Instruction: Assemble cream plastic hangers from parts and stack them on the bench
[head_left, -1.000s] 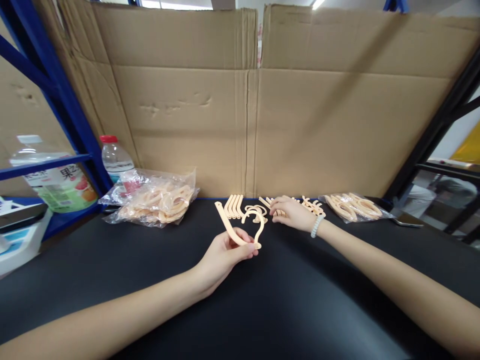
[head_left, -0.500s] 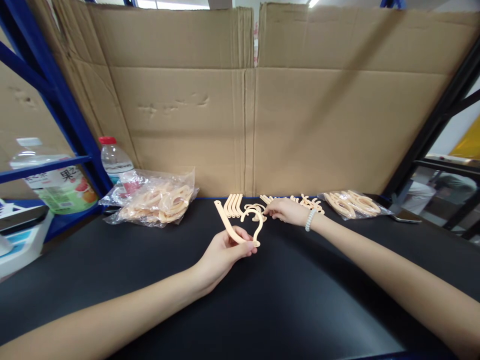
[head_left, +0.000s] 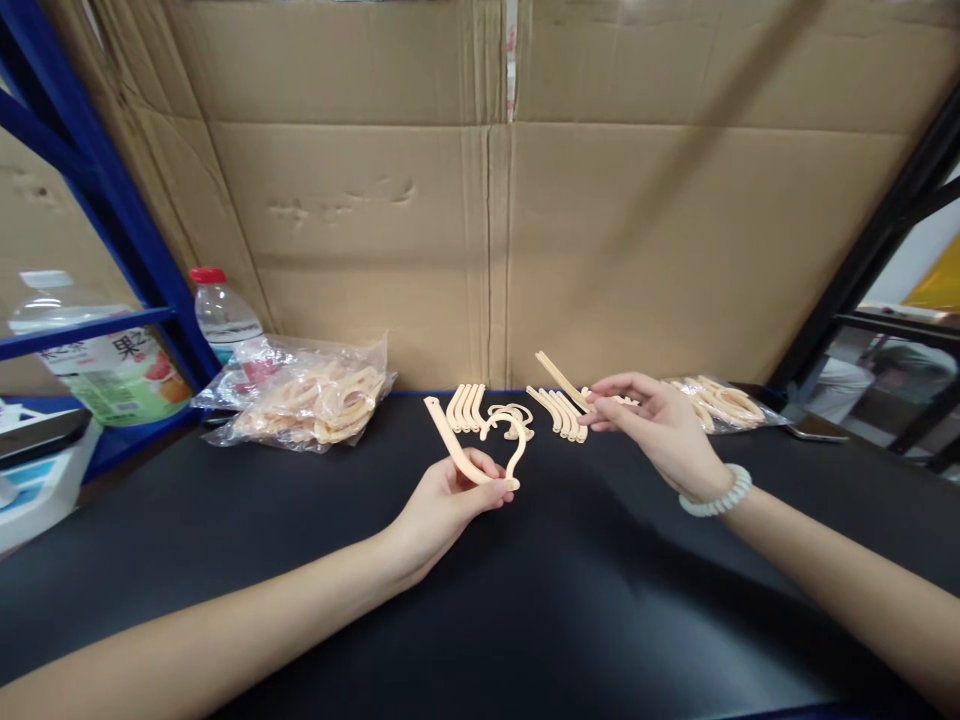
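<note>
Here the left hand (head_left: 450, 500) is closed on a hooked plastic piece (head_left: 480, 455), pinching it between thumb and fingers just above the desk (head_left: 225, 540). Its straight arm slants up to the left and its hook curls up beside the thumb. The right hand (head_left: 660, 425), raised off the desk to the right of that piece, grips a straight plastic strip (head_left: 561, 378) at its fingertips, the strip's free end pointing up and left.

Just behind the hooked piece, loose plastic pieces (head_left: 487, 412) lie in a short row near the desk's far edge, where the cardboard wall (head_left: 487, 220) stands. Well to the left of the hooked piece, a clear bag of pieces (head_left: 315, 400) rests against that wall, with a water bottle (head_left: 221, 315) beyond it. A second bag (head_left: 724, 402) lies behind the right hand. In front of the hooked piece, the dark desk surface is broad, crossed only by the two forearms.
</note>
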